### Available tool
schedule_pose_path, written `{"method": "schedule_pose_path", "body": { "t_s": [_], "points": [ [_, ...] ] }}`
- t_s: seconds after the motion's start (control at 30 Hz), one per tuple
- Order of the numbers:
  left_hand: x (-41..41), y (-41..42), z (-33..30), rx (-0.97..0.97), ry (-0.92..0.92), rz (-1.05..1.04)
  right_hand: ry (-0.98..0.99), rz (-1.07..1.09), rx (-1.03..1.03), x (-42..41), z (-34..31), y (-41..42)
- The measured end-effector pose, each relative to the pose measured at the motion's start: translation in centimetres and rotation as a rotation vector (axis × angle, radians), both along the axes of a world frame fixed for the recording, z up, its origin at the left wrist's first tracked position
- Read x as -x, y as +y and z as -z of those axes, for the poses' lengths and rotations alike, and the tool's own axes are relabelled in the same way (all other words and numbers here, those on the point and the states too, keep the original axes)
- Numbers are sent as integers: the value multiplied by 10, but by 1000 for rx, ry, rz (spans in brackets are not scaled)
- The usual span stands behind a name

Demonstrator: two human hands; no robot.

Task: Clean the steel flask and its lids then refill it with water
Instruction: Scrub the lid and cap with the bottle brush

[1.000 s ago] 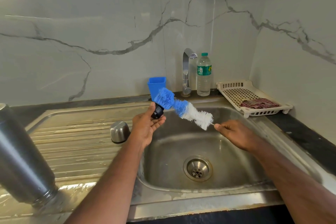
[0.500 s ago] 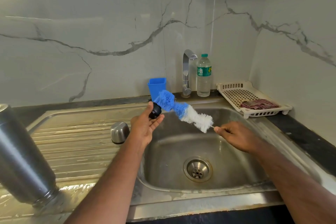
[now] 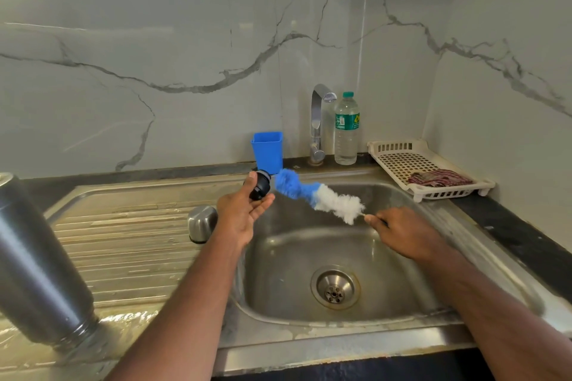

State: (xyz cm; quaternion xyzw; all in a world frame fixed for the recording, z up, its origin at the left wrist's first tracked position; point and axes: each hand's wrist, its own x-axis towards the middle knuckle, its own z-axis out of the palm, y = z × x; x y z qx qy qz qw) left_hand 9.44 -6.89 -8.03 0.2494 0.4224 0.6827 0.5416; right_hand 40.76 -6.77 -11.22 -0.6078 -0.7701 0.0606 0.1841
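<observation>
Over the steel sink basin (image 3: pixel 309 244), the left hand (image 3: pixel 240 213), palm up, holds the small black flask lid (image 3: pixel 259 185) in a thumb-and-finger grip. The right hand (image 3: pixel 402 233) pinches the blue-and-white bottle brush (image 3: pixel 315 196), bristles just right of the lid. The steel flask (image 3: pixel 34 260) stands inverted near left.

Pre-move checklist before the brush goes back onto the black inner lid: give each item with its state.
1. Left hand grips black inner lid: ok.
2. Right hand pinches bottle brush by its handle: ok.
3. Bristles touching lid: not ok, a gap shows.
4. Work held over sink: ok.
5. Tap running: not ok, no stream visible.
6. Lid clean: cannot tell.
</observation>
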Motion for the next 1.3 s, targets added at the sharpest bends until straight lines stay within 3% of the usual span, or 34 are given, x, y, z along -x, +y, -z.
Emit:
{"method": "schedule_pose_path", "body": {
  "t_s": [0.23, 0.4, 0.67, 0.83, 1.13, 1.2, 1.3],
  "points": [
    [-6, 0, 4, 43, -19, 7, 299, -68, -46, 11, -7, -13],
    [-2, 0, 3, 62, -62, 4, 326, -145, 58, 6, 1, -7],
    [-14, -2, 1, 59, -6, 42, 130, -144, 10, 18, 5, -2],
    [-3, -4, -5, 77, -148, -14, 97, -147, -43, 5, 4, -2],
    [-5, -5, -6, 63, -127, 31, 70, -121, -85, 4, 5, -1],
    [-3, -3, -5, 52, -85, 53, 68, -123, -82, 2, 4, -2],
    [-10, -1, 2, 27, 136, 94, 78, -121, -110, 14, 6, 1]
  ]
}}
